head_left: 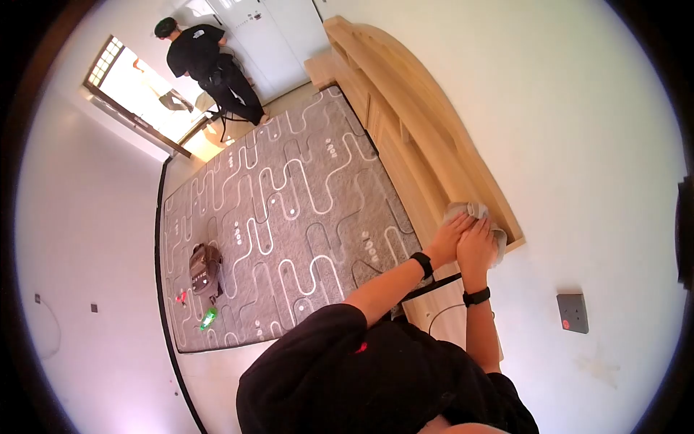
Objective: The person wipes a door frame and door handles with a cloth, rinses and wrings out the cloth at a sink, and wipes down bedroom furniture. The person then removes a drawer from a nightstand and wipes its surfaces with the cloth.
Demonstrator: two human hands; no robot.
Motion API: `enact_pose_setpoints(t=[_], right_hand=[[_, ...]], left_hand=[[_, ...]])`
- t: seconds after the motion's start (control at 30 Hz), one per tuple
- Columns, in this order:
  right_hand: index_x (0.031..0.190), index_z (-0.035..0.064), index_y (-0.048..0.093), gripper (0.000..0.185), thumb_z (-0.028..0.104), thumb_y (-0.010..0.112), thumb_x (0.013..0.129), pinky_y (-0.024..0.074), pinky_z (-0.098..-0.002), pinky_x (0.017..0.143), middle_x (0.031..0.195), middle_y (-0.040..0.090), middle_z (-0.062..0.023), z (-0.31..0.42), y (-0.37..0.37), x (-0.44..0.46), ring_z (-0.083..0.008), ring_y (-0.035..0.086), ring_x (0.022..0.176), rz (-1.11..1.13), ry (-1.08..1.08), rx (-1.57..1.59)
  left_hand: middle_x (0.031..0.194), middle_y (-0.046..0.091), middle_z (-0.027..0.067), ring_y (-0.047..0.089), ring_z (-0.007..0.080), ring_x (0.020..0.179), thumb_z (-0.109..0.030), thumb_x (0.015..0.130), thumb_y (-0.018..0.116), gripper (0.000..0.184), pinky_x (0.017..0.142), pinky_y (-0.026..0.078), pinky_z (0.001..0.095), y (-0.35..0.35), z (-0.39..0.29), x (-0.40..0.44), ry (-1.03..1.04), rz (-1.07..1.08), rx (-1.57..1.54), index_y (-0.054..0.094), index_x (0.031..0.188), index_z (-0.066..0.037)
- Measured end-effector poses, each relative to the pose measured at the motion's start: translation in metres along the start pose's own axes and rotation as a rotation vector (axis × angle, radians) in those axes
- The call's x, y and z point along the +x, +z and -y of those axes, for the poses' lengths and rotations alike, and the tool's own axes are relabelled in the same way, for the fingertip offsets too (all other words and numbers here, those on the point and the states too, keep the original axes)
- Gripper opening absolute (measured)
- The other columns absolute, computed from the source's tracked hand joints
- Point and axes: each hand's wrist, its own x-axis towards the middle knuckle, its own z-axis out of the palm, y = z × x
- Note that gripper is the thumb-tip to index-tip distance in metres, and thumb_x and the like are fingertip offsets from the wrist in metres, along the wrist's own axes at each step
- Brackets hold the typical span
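Observation:
A light greyish cloth point(468, 209) lies bunched at the near end of the wooden headboard shelf point(434, 173). My left hand point(449, 239) and my right hand point(477, 247) are side by side on it, touching each other, with fingers curled over the fabric. Part of the cloth sticks out beyond my right hand. Each wrist wears a black band. My palms and the cloth's underside are hidden.
Left of the headboard lies a grey patterned mattress point(289, 210). A dark backpack point(206, 269) and a green item point(208, 318) rest on it. Another person point(206, 61) stands at the far end by a white cabinet point(264, 43). A socket point(572, 313) sits on the right wall.

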Motion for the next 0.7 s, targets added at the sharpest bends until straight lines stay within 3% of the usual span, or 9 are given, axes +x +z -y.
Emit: enact_pose_setpoints(t=[0.1, 0.2, 0.33, 0.53, 0.7], right_hand=[[0.124, -0.0035, 0.045, 0.046, 0.023, 0.048, 0.086, 0.0445, -0.0407, 0.088, 0.129, 0.049, -0.0191, 0.013, 0.005, -0.005, -0.0321, 0.058, 0.099, -0.159, -0.020, -0.052], [0.128, -0.0029, 0.042, 0.052, 0.025, 0.051, 0.085, 0.0390, -0.0424, 0.097, 0.131, 0.047, -0.0208, 0.026, 0.010, -0.001, -0.0348, 0.053, 0.109, -0.154, -0.034, -0.033], [0.129, -0.0029, 0.041, 0.053, 0.025, 0.051, 0.086, 0.0375, -0.0423, 0.099, 0.131, 0.046, -0.0213, 0.038, 0.020, 0.023, -0.0346, 0.052, 0.110, -0.071, -0.031, 0.046], [0.130, -0.0037, 0.040, 0.051, 0.024, 0.048, 0.088, 0.0360, -0.0431, 0.100, 0.131, 0.046, -0.0219, 0.063, 0.049, 0.065, -0.0358, 0.050, 0.112, -0.157, -0.228, 0.034], [0.128, -0.0021, 0.044, 0.047, 0.022, 0.045, 0.088, 0.0336, -0.0427, 0.102, 0.132, 0.047, -0.0191, 0.088, 0.069, 0.111, -0.0348, 0.048, 0.115, -0.073, -0.199, 0.289]], left_hand=[[0.132, 0.043, 0.0156, 0.036, 0.0308, 0.127, -0.026, 0.077, 0.058, 0.062, 0.112, 0.019, 0.0431, -0.006, 0.006, -0.002, -0.010, 0.027, 0.081, 0.041, 0.132, -0.003], [0.131, 0.044, 0.0150, 0.036, 0.0301, 0.127, -0.026, 0.076, 0.059, 0.063, 0.112, 0.019, 0.0429, -0.014, 0.022, -0.004, 0.037, 0.015, 0.252, 0.041, 0.132, -0.004], [0.130, 0.045, 0.0140, 0.037, 0.0290, 0.126, -0.025, 0.078, 0.057, 0.060, 0.112, 0.020, 0.0428, -0.020, 0.052, 0.004, -0.006, 0.041, 0.271, 0.042, 0.132, -0.004], [0.130, 0.045, 0.0143, 0.039, 0.0299, 0.125, -0.021, 0.079, 0.058, 0.058, 0.109, 0.025, 0.0431, -0.061, 0.095, 0.025, -0.022, 0.000, 0.370, 0.042, 0.131, -0.003], [0.130, 0.045, 0.0155, 0.042, 0.0317, 0.122, -0.016, 0.078, 0.058, 0.054, 0.104, 0.033, 0.0409, -0.082, 0.137, 0.046, -0.057, 0.062, 0.339, 0.044, 0.128, -0.003]])
